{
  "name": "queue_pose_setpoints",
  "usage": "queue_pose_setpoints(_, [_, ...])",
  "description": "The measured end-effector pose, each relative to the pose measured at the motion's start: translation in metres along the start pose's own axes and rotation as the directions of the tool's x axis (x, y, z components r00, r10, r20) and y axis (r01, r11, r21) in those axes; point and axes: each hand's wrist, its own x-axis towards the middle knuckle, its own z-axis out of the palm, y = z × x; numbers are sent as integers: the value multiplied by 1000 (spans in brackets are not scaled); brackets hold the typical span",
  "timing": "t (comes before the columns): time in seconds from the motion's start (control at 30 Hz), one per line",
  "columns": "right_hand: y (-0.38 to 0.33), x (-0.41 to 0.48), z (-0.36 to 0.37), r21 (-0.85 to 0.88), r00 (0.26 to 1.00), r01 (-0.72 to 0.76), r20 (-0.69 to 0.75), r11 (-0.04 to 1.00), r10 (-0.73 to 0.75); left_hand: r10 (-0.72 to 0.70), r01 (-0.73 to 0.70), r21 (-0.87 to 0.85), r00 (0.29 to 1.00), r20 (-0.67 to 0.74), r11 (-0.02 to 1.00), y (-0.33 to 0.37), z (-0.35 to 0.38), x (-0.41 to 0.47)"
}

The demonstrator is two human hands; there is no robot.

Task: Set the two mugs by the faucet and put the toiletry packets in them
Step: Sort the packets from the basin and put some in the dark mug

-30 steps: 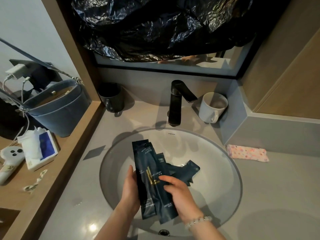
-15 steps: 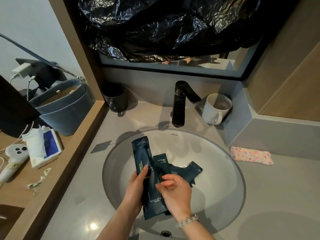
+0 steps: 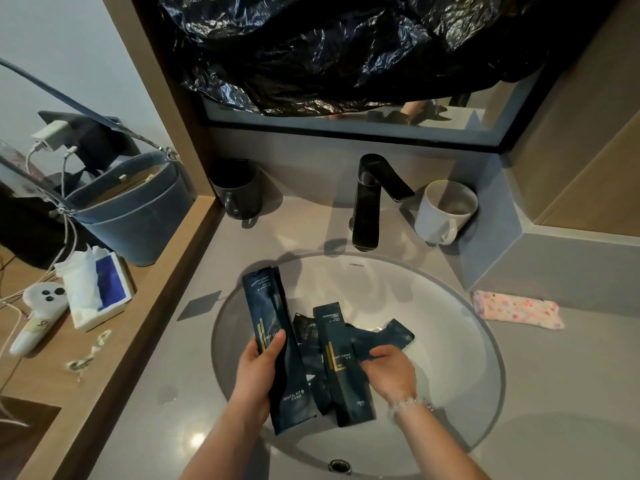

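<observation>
Over the white sink basin (image 3: 460,341), my left hand (image 3: 258,367) grips a long dark blue dental kit packet (image 3: 272,317), held upright. My right hand (image 3: 389,370) holds a shorter dark blue packet (image 3: 334,344) together with several more dark packets (image 3: 384,336) fanned out behind it. A black mug (image 3: 237,188) stands on the counter to the left of the black faucet (image 3: 370,199). A white mug (image 3: 446,209) stands to the faucet's right, tilted toward me. Both mugs look empty.
A pink floral pouch (image 3: 517,310) lies on the grey counter at the right. Black plastic sheeting (image 3: 346,46) covers the mirror. On the wooden shelf at the left sit a blue bucket bag (image 3: 138,209), a tissue box (image 3: 98,291) and a white controller (image 3: 38,315).
My hands have drawn apart: the left now holds the long packet alone, and the right holds the remaining packets separately. The view has shifted slightly.
</observation>
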Motion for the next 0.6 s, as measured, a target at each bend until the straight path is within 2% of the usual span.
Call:
queue_pose_setpoints(0.1, [6,17,0,-245,981,-54,168,968,97,-3,3,-7,1000,-20,1000,1,-8,1])
queue_pose_setpoints(0.17, [10,20,5,-310,960,-68,238,948,147,0,0,-14,1000,-28,1000,2,-12,2])
queue_pose_setpoints(0.37, [20,21,21,-480,938,-39,286,876,198,1,-2,-37,1000,-24,999,4,-17,2])
queue_pose_setpoints(0.6, [23,28,20,-572,926,-24,297,820,234,-5,4,-38,1000,-22,999,0,-12,3])
